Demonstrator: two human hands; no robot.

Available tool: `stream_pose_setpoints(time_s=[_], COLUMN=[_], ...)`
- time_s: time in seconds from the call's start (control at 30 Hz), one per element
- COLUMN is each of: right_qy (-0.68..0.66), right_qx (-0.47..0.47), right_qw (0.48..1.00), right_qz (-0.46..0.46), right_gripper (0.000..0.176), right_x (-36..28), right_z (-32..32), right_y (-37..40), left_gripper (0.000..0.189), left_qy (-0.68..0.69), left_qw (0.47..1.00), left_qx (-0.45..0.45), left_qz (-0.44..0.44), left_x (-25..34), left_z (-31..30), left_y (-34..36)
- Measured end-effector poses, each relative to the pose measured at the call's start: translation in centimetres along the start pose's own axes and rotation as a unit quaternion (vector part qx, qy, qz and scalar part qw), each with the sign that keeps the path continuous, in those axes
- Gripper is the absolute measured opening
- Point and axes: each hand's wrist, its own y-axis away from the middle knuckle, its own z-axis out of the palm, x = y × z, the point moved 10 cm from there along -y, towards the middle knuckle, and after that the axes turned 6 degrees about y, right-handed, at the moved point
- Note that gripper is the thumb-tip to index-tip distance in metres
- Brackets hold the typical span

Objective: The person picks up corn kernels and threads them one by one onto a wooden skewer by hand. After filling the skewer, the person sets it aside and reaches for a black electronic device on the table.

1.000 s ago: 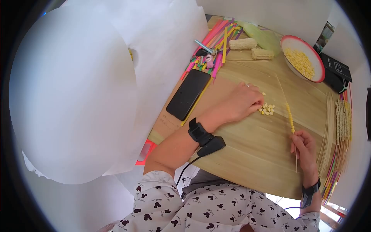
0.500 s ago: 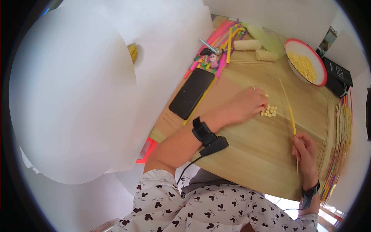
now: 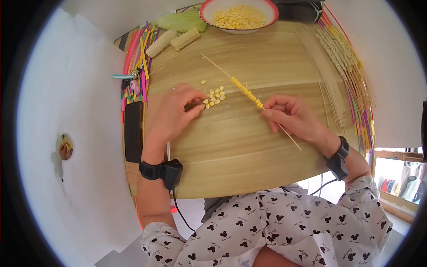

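My right hand (image 3: 293, 116) pinches a thin wooden skewer (image 3: 291, 137) near its lower part. Yellow corn kernels (image 3: 247, 92) are threaded in a row along the skewer's middle, just above my fingers; its bare tip points up and left. At the left, my left hand (image 3: 174, 111) rests by a small pile of loose kernels (image 3: 216, 94) on the wooden table (image 3: 227, 142). Its thumb and index finger come together around one kernel (image 3: 205, 101) at the pile's edge. A single kernel (image 3: 203, 82) lies apart, above the pile.
A red-rimmed bowl (image 3: 204, 17) of kernels stands at the back, beside stripped corncobs (image 3: 186, 39) and a green husk (image 3: 180, 21). Bare skewers (image 3: 327, 80) and filled sticks (image 3: 340, 51) lie right. Colourful strips (image 3: 144, 49), keys with a pink charm (image 3: 134, 86) and a phone (image 3: 133, 131) lie left.
The head view has swung to the right and levelled, so the table now sits central. My left hand stays by the pile; my right still holds the skewer, now tilted more to the left.
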Motion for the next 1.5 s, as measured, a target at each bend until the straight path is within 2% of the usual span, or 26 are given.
stream_pose_setpoints(time_s=[0.2, 0.27, 0.4, 0.6, 0.77, 0.8, 0.87, 0.9, 0.97, 1.0, 1.07, 1.1, 1.17, 1.33, 1.5], right_qy=[0.001, 0.002, -0.003, -0.014, -0.028, -0.033, -0.039, -0.033, -0.028, -0.025, -0.023, -0.040, -0.059, -0.054, -0.044], right_qx=[-0.006, -0.007, -0.030, -0.028, -0.022, -0.024, -0.028, -0.032, -0.038, -0.040, -0.039, -0.043, -0.048, -0.098, -0.103], right_qw=[1.000, 1.000, 0.999, 0.999, 0.999, 0.999, 0.998, 0.999, 0.999, 0.999, 0.999, 0.998, 0.997, 0.993, 0.993], right_qz=[-0.014, -0.015, -0.032, -0.036, -0.038, -0.034, -0.030, -0.015, -0.006, -0.005, -0.013, -0.019, -0.024, -0.039, -0.040], right_gripper=[0.013, 0.013, 0.013, 0.014, 0.014, 0.014, 0.014, 0.014, 0.014, 0.013, 0.013, 0.013, 0.012, 0.012, 0.012], right_x=[-0.2, -0.3, -0.2, -0.3, 0.2, 0.2, 0.0, 0.0, -0.1, -0.1, 0.0, 0.1, 0.5, 0.0, 0.4], right_z=[0.5, 0.4, 0.7, 1.0, 1.1, 1.2, 1.1, 1.2, 1.2, 1.3, 1.0, 1.2, 1.3, 2.5, 2.6], right_y=[0.3, 0.3, 0.2, 0.1, 0.3, 0.3, 0.4, 0.5, 0.6, 0.7, 0.2, 0.1, 0.2, 0.8, 0.8], left_gripper=[0.015, 0.014, 0.011, 0.008, 0.016, 0.016, 0.014, 0.014, 0.012, 0.012, 0.012, 0.012, 0.013, 0.013, 0.013], left_qy=[-0.046, -0.107, -0.142, -0.068, -0.045, -0.047, 0.039, 0.036, 0.201, 0.197, 0.318, 0.314, 0.402, 0.400, 0.402], left_qw=[0.999, 0.993, 0.983, 0.996, 0.986, 0.986, 0.982, 0.982, 0.953, 0.954, 0.918, 0.920, 0.882, 0.878, 0.876], left_qx=[-0.012, 0.008, 0.026, 0.026, 0.157, 0.155, 0.177, 0.179, 0.204, 0.204, 0.202, 0.201, 0.207, 0.222, 0.228], left_qz=[0.000, 0.053, 0.113, 0.043, -0.032, -0.034, -0.048, -0.048, -0.097, -0.096, -0.121, -0.122, -0.135, -0.143, -0.138], left_x=[0.4, 0.9, 1.8, 1.2, -1.0, -1.7, -3.4, -3.6, -5.2, -5.3, -6.5, -6.6, -7.4, -7.9, -7.9], left_z=[0.8, 0.8, 0.7, 0.6, -2.4, -2.5, -2.7, -2.7, -2.8, -2.8, -2.5, -2.6, -2.1, -2.4, -2.3], left_y=[-0.4, -0.4, -0.3, -0.2, 0.5, 0.5, 0.6, 0.6, 0.9, 0.9, 0.4, 0.4, 0.5, 0.6, 0.6])
